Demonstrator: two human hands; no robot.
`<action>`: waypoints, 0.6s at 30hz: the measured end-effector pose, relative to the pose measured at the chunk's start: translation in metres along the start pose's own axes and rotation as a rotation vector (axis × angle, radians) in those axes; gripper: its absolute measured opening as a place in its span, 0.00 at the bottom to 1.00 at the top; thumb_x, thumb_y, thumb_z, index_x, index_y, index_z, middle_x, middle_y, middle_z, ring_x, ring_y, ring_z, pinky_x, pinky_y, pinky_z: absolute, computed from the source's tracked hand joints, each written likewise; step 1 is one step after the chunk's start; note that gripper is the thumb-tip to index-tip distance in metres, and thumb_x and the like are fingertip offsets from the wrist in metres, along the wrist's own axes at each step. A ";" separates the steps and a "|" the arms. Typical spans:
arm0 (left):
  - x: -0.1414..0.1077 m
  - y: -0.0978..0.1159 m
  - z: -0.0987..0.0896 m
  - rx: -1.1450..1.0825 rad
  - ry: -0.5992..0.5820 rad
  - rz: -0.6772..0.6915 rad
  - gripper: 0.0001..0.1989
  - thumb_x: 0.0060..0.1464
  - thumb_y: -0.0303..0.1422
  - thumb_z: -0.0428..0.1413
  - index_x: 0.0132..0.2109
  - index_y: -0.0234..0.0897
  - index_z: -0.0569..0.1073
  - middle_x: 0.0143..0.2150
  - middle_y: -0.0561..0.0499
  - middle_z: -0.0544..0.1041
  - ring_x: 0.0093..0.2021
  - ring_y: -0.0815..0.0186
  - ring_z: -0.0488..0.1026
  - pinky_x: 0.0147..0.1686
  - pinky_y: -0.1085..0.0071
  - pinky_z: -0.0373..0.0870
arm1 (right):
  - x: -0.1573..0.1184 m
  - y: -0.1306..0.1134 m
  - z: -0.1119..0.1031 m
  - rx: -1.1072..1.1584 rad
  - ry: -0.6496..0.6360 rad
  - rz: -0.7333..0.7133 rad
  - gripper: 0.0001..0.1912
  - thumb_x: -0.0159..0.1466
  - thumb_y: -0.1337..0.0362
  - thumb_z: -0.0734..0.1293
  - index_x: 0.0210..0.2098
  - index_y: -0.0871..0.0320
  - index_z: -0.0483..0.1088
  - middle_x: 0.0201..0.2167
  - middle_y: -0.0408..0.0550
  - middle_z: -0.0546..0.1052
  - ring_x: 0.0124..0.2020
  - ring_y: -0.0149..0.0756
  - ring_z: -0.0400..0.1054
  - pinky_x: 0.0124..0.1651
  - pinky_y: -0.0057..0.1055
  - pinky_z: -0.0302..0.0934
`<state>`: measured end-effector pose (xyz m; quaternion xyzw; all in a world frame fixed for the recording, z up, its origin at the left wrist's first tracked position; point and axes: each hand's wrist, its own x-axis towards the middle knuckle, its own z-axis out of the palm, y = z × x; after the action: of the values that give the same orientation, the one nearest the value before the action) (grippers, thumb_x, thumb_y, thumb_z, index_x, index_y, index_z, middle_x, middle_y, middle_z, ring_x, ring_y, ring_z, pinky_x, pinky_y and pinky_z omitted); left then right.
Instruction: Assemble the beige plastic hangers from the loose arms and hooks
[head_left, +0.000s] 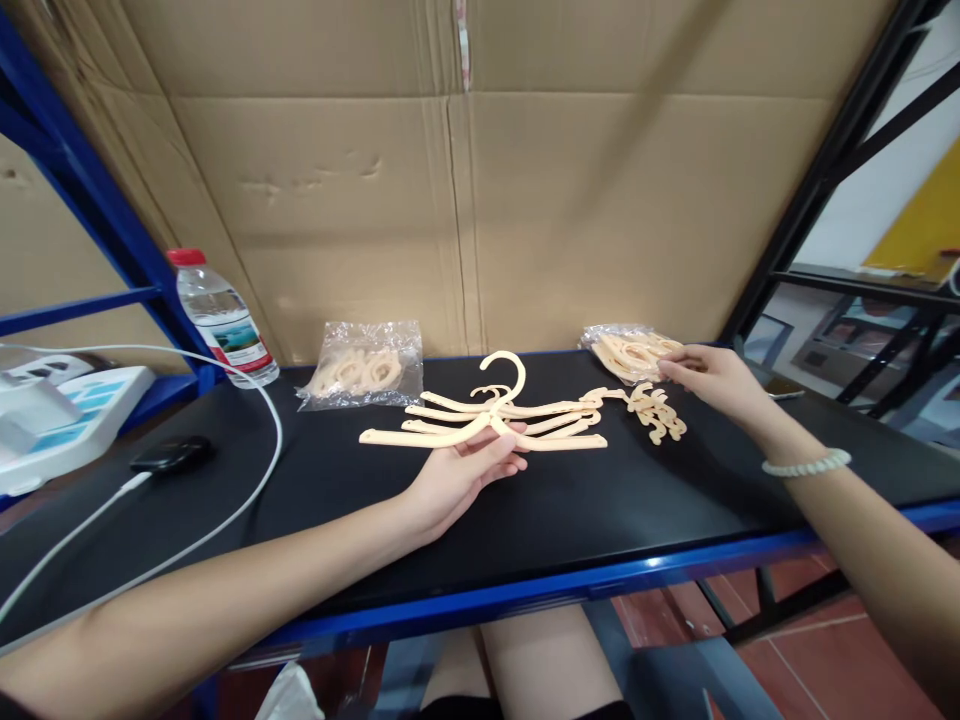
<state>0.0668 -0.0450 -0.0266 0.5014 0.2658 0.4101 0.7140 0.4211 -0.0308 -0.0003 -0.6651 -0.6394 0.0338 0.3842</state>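
My left hand (457, 482) pinches a cream plastic hanger (431, 438) at its centre, with the hook pointing up. Behind it, more cream hangers (559, 408) lie on the black tabletop (585, 515). At the right, my right hand (701, 372) has its fingertips closed at the edge of a clear bag (626, 352) of cream parts; whether they grip the bag or a part is hidden. Just below that bag sits a small pile of loose cream hook pieces (657, 412). Another clear bag (365, 368) of cream parts rests left of the hangers.
A water bottle (227, 325) with a red cap stands at the back left. Near it are a black device (172, 455), a white cable (279, 440) and a white power strip (94, 425). Cardboard (315, 200) walls the back; a blue rail (525, 588) edges the front.
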 end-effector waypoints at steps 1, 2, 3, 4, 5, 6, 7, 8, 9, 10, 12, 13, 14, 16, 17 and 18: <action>0.000 0.000 0.000 0.008 0.003 0.001 0.12 0.47 0.37 0.68 0.40 0.37 0.82 0.40 0.48 0.81 0.35 0.69 0.74 0.44 0.69 0.73 | 0.004 0.009 -0.001 -0.042 -0.013 0.001 0.20 0.59 0.46 0.63 0.31 0.57 0.72 0.27 0.53 0.79 0.30 0.46 0.75 0.35 0.41 0.68; 0.000 0.001 0.000 0.012 0.008 0.000 0.12 0.47 0.37 0.68 0.39 0.37 0.82 0.41 0.48 0.81 0.34 0.70 0.74 0.43 0.70 0.73 | 0.005 0.015 0.000 -0.077 -0.046 -0.014 0.20 0.58 0.45 0.64 0.31 0.57 0.73 0.26 0.53 0.79 0.29 0.47 0.74 0.35 0.43 0.68; 0.001 0.001 0.000 0.014 0.013 -0.002 0.12 0.47 0.37 0.68 0.38 0.37 0.82 0.42 0.48 0.80 0.34 0.70 0.74 0.43 0.70 0.73 | 0.005 0.018 0.002 -0.095 -0.086 -0.044 0.20 0.56 0.45 0.64 0.31 0.57 0.74 0.28 0.53 0.79 0.31 0.48 0.75 0.38 0.44 0.69; 0.001 0.001 0.000 0.011 0.017 -0.004 0.12 0.46 0.37 0.68 0.38 0.37 0.82 0.42 0.49 0.80 0.34 0.70 0.74 0.43 0.71 0.73 | 0.002 0.019 0.005 -0.108 -0.128 -0.084 0.21 0.55 0.45 0.65 0.33 0.57 0.75 0.32 0.54 0.80 0.36 0.50 0.75 0.42 0.46 0.68; 0.001 0.001 0.000 0.007 0.022 -0.005 0.12 0.46 0.36 0.68 0.39 0.37 0.82 0.42 0.49 0.80 0.34 0.70 0.74 0.42 0.71 0.73 | -0.002 0.019 0.009 -0.118 -0.169 -0.127 0.22 0.55 0.45 0.66 0.36 0.56 0.75 0.39 0.55 0.80 0.43 0.51 0.74 0.49 0.47 0.67; 0.001 0.001 0.000 0.004 0.025 -0.005 0.12 0.46 0.36 0.68 0.39 0.37 0.82 0.42 0.49 0.80 0.34 0.70 0.74 0.42 0.70 0.73 | -0.008 0.018 0.013 -0.125 -0.205 -0.165 0.24 0.55 0.44 0.66 0.39 0.56 0.75 0.45 0.57 0.78 0.50 0.53 0.71 0.55 0.48 0.63; 0.001 0.001 -0.001 0.005 0.028 -0.004 0.12 0.46 0.35 0.68 0.39 0.37 0.82 0.41 0.48 0.80 0.34 0.70 0.74 0.42 0.70 0.73 | -0.014 0.017 0.016 -0.130 -0.234 -0.194 0.26 0.56 0.44 0.65 0.43 0.57 0.75 0.51 0.58 0.75 0.56 0.54 0.67 0.60 0.48 0.59; 0.001 0.001 -0.001 0.009 0.030 -0.002 0.12 0.46 0.35 0.68 0.40 0.37 0.82 0.41 0.48 0.80 0.34 0.69 0.74 0.42 0.69 0.73 | -0.020 0.016 0.018 -0.134 -0.260 -0.213 0.28 0.58 0.43 0.64 0.47 0.57 0.73 0.55 0.58 0.72 0.59 0.54 0.63 0.63 0.48 0.55; 0.001 0.001 -0.001 0.013 0.032 -0.001 0.12 0.47 0.35 0.68 0.40 0.37 0.82 0.41 0.48 0.80 0.34 0.69 0.74 0.43 0.69 0.73 | -0.027 0.016 0.019 -0.136 -0.285 -0.224 0.29 0.60 0.43 0.61 0.51 0.58 0.71 0.58 0.59 0.70 0.61 0.53 0.61 0.64 0.48 0.54; 0.001 0.002 -0.001 0.018 0.032 0.000 0.12 0.47 0.35 0.68 0.39 0.37 0.82 0.42 0.47 0.80 0.34 0.69 0.74 0.43 0.68 0.74 | -0.034 0.017 0.018 -0.137 -0.311 -0.228 0.30 0.63 0.44 0.58 0.54 0.58 0.68 0.59 0.59 0.69 0.62 0.52 0.60 0.64 0.48 0.53; 0.001 0.002 -0.001 0.026 0.031 -0.003 0.11 0.47 0.35 0.67 0.39 0.37 0.82 0.44 0.47 0.80 0.34 0.69 0.74 0.43 0.68 0.73 | -0.047 0.019 0.014 -0.142 -0.360 -0.222 0.29 0.67 0.45 0.54 0.58 0.56 0.64 0.60 0.58 0.68 0.63 0.50 0.60 0.64 0.47 0.54; 0.001 0.001 -0.001 0.027 0.031 -0.005 0.11 0.47 0.35 0.67 0.38 0.37 0.82 0.45 0.47 0.80 0.34 0.69 0.74 0.43 0.68 0.73 | -0.053 0.020 0.011 -0.143 -0.374 -0.215 0.29 0.67 0.46 0.53 0.59 0.55 0.63 0.60 0.58 0.67 0.63 0.50 0.60 0.65 0.47 0.54; 0.001 0.001 -0.001 0.028 0.031 -0.007 0.10 0.47 0.35 0.67 0.38 0.37 0.82 0.47 0.47 0.79 0.35 0.69 0.74 0.43 0.69 0.73 | -0.059 0.020 0.007 -0.143 -0.378 -0.205 0.28 0.68 0.46 0.52 0.59 0.55 0.63 0.60 0.58 0.67 0.63 0.50 0.59 0.65 0.48 0.54; 0.001 0.001 -0.001 0.027 0.028 -0.010 0.10 0.47 0.35 0.67 0.37 0.36 0.82 0.49 0.47 0.79 0.34 0.70 0.74 0.44 0.70 0.73 | -0.071 0.016 0.002 -0.142 -0.362 -0.181 0.27 0.68 0.46 0.52 0.59 0.53 0.62 0.59 0.58 0.68 0.62 0.51 0.60 0.64 0.48 0.55; 0.002 0.001 -0.001 0.025 0.024 -0.010 0.10 0.47 0.36 0.67 0.37 0.36 0.83 0.49 0.47 0.79 0.34 0.70 0.74 0.44 0.70 0.73 | -0.076 0.012 0.001 -0.140 -0.353 -0.176 0.27 0.68 0.46 0.52 0.58 0.53 0.62 0.58 0.58 0.68 0.62 0.51 0.60 0.63 0.48 0.55; 0.002 0.001 0.000 0.023 0.020 -0.009 0.10 0.47 0.36 0.67 0.37 0.36 0.83 0.48 0.47 0.79 0.34 0.71 0.74 0.44 0.71 0.73 | -0.081 0.007 0.000 -0.142 -0.348 -0.173 0.26 0.68 0.46 0.52 0.58 0.52 0.62 0.58 0.58 0.68 0.61 0.51 0.61 0.63 0.48 0.56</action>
<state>0.0671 -0.0432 -0.0256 0.5041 0.2798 0.4091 0.7073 0.4120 -0.1009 -0.0404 -0.6172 -0.7518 0.0698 0.2214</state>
